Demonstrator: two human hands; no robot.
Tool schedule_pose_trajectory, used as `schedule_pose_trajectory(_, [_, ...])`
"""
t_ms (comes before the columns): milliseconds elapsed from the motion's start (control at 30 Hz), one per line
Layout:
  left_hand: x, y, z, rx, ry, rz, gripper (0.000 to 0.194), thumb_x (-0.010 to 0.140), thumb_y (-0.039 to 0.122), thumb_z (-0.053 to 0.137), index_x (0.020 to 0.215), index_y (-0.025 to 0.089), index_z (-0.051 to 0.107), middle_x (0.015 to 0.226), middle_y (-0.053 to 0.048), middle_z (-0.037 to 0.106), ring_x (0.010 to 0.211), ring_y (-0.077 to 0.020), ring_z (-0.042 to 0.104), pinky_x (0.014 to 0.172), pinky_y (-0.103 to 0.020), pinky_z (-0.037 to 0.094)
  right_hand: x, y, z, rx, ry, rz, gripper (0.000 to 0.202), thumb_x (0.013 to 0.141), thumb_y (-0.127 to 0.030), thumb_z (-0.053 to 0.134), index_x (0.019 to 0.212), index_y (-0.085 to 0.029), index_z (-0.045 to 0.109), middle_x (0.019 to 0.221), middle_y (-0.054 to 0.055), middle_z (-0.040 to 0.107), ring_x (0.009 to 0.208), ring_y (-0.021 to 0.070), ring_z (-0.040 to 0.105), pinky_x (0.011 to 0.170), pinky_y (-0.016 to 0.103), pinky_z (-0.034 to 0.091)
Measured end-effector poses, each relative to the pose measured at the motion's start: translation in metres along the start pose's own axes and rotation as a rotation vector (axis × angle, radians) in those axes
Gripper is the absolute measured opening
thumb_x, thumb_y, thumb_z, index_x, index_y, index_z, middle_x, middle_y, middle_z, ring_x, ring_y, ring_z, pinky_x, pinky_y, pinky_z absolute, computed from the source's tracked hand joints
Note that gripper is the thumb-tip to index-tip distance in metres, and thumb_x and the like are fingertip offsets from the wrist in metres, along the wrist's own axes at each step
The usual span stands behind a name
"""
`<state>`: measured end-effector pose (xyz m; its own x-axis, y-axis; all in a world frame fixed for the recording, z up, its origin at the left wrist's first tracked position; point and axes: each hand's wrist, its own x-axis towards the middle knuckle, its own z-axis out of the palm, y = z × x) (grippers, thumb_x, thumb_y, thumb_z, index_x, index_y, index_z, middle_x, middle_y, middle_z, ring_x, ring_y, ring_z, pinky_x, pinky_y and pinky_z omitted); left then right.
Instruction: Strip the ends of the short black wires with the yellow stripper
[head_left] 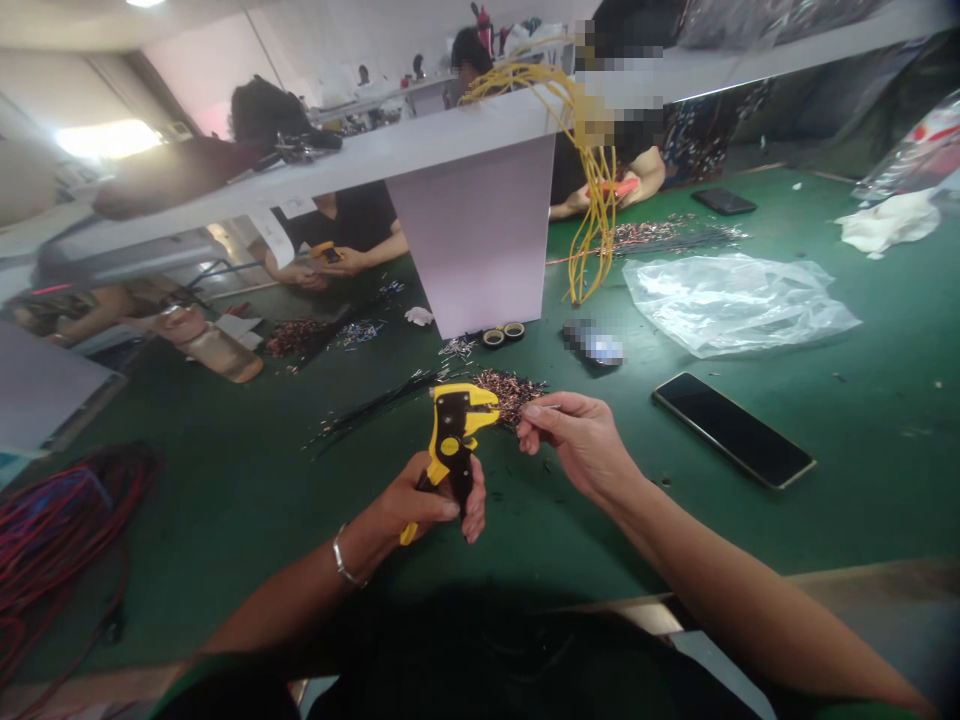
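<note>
My left hand [442, 500] is wrapped round the handles of a yellow and black wire stripper [451, 430], whose jaws point right. Just right of those jaws, the fingers of my right hand [574, 430] pinch a small, thin piece, apparently a short wire [553, 407]; its far end is too small to make out. Behind the tool and my fingertips lies a heap of short copper-ended wire pieces [510, 388] on the green table [585, 560]. A bundle of long dark wires [382, 403] stretches to the left of the stripper.
A phone [733, 430] lies at the right, with a clear plastic bag [739, 300] behind it. Two tape rolls [502, 335] sit by a white panel [476, 240]. Yellow wires [592, 220] hang from the shelf. Red cables [67, 540] are coiled at left. Co-workers' hands [337, 262] show across the table.
</note>
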<state>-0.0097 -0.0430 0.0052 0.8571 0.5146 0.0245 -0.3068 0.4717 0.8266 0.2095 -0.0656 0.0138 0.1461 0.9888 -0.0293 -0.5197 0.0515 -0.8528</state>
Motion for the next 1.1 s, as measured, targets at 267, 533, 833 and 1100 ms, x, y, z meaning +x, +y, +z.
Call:
schedule_pose_trajectory(267, [-0.0016,-0.0015,-0.0008,0.008,0.007,-0.001,0.030,0.075,0.016,0.076,0.104,0.010,0.067,0.077,-0.005,0.065,0.063,-0.0162,0.062,0.061,-0.035,0.054,-0.0007,0.0005,0.0000,-0.001,-0.001,0.002,0.014,0.066,-0.027,0.086,0.063,-0.018,0.076,0.057,0.002,0.072,0.045,0.0124,0.060,0.049,0.028,0.048])
schedule_pose_trajectory(533, [-0.0018,-0.0015,0.0004,0.020,0.025,0.002,0.025,0.077,0.015,0.076,0.100,0.010,0.066,0.075,-0.004,0.065,0.059,-0.0143,0.061,0.057,-0.033,0.054,-0.0005,-0.0018,0.0015,-0.009,0.001,0.009,0.017,0.063,-0.031,0.088,0.061,-0.019,0.076,0.056,0.001,0.071,0.044,0.0122,0.060,0.047,0.027,0.049])
schedule_pose_trajectory(833, [-0.0027,-0.0035,0.0011,0.065,0.093,0.001,0.018,0.079,0.017,0.075,0.093,0.011,0.065,0.069,-0.002,0.063,0.052,-0.0125,0.058,0.050,-0.029,0.054,0.0004,-0.0005,-0.0010,-0.018,-0.002,0.008,0.015,0.067,-0.028,0.086,0.063,-0.018,0.076,0.058,0.003,0.072,0.045,0.0126,0.060,0.049,0.029,0.049])
schedule_pose_trajectory(1100, [-0.0036,-0.0047,0.0043,0.098,0.141,-0.017,0.016,0.080,0.018,0.074,0.088,0.012,0.061,0.062,0.000,0.059,0.048,-0.0116,0.056,0.047,-0.027,0.053,0.0003,-0.0003,-0.0006,0.000,0.007,0.012,0.015,0.066,-0.028,0.087,0.063,-0.018,0.076,0.058,0.003,0.072,0.045,0.0128,0.060,0.050,0.028,0.048])
